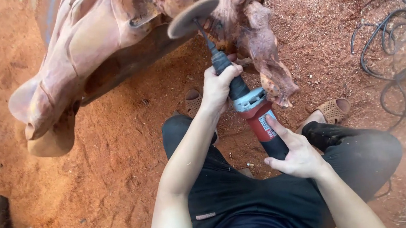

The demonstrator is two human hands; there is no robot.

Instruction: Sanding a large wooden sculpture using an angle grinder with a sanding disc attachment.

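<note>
Red grinder (254, 110) held by two hands, left (217, 86), right (296, 156), against one wooden carving (100, 34).

— How is the light in this head-camera view?

— Bright, even daylight, warm in tone; the red sawdust floor (115, 155) tints everything orange. Shadows are soft: a dim patch lies under the wooden carving (85, 35), and only faint shade falls beneath the person's arms.

— Any glare?

— A pale sheen shows on the carving's smooth flank, and the power tool's metal collar (249, 99) catches a small highlight.

— Is it sharp?

— The middle is crisp. The grinding disc (193, 16) looks smeared, perhaps from spinning. The edges stretch and soften like a wide lens; the black cables (392, 54) and the right margin look hazy, and the left corners fall dark.
</note>
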